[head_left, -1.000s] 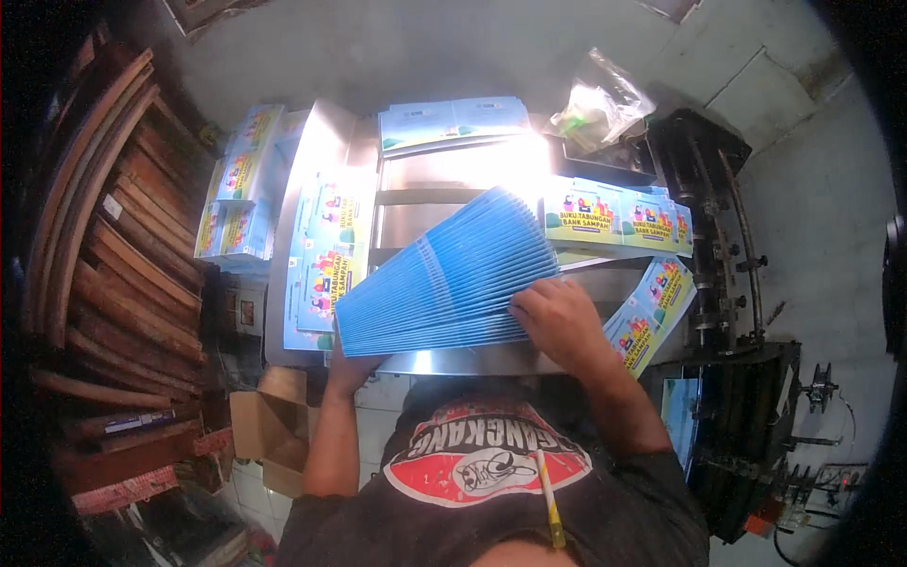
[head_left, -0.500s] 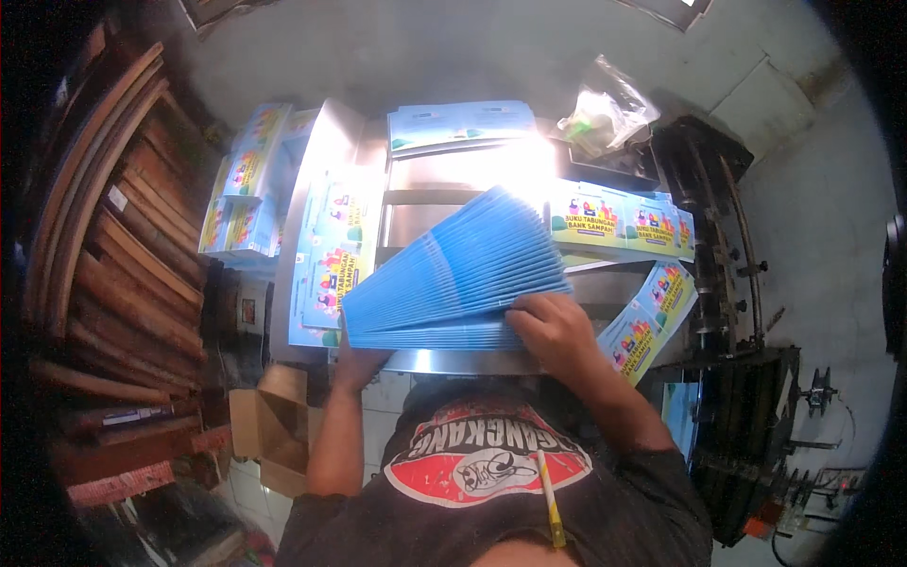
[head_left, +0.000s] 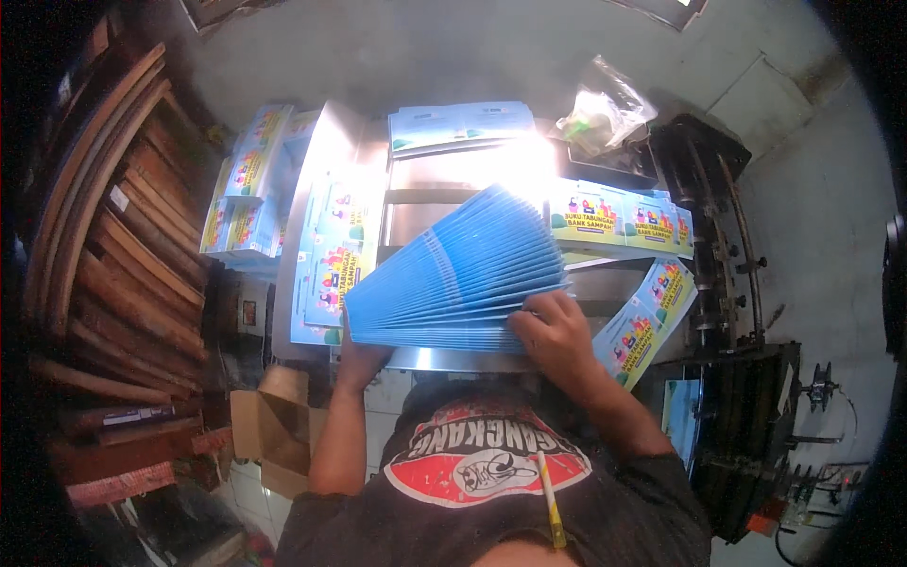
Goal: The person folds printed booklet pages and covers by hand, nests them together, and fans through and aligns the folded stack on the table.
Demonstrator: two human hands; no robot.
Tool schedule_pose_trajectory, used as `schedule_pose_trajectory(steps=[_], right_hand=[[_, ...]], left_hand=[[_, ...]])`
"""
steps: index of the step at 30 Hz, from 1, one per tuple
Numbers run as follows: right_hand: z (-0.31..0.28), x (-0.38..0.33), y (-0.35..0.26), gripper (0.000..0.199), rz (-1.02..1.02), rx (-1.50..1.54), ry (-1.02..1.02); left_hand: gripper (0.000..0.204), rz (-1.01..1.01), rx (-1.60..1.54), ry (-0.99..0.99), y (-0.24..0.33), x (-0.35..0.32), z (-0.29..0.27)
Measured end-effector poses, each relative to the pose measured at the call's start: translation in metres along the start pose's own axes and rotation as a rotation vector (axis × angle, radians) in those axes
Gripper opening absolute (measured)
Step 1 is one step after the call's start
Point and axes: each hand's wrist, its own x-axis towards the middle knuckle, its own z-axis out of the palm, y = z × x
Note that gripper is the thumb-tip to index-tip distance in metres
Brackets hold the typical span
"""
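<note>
A thick fan of blue printed sheets (head_left: 453, 269) spreads out in front of me over the metal table. At its narrow left end my left hand (head_left: 364, 357) grips the sheets from below, with most of its fingers hidden under them. My right hand (head_left: 551, 326) is closed at the near right edge, its thumb and fingertips pinching sheets there. Toward the right edge the layers part, showing thin gaps. Just left of the fan lie colourful printed covers (head_left: 331, 274), and more covers (head_left: 647, 326) lie at an angle beyond my right hand.
Stacks of covers stand at the left (head_left: 248, 189) and back right (head_left: 619, 217); a pale blue stack (head_left: 460, 125) is at the back. A clear plastic bag (head_left: 605, 109) sits on a dark box. Below the table's left side is an open cardboard box (head_left: 274, 430); black machinery (head_left: 727, 236) stands right.
The gap between sheets near my right hand has widened, and that hand has shifted very slightly. My left hand stays at the narrow end.
</note>
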Motion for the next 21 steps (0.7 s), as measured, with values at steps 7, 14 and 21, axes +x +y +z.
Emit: schedule_pose_trajectory(steps=[7, 14, 21], right_hand=[[0.001, 0.015, 0.007, 0.012, -0.021, 0.035, -0.132], [-0.001, 0.024, 0.018, 0.014, -0.046, 0.127, -0.233], [-0.003, 0.034, 0.020, 0.016, -0.039, 0.150, -0.405]], left_hand=[[0.059, 0.024, 0.012, 0.004, -0.019, 0.002, -0.001], [0.063, -0.060, -0.038, -0.028, -0.010, 0.000, -0.001], [0.069, -0.091, -0.151, 0.003, -0.025, -0.001, 0.000]])
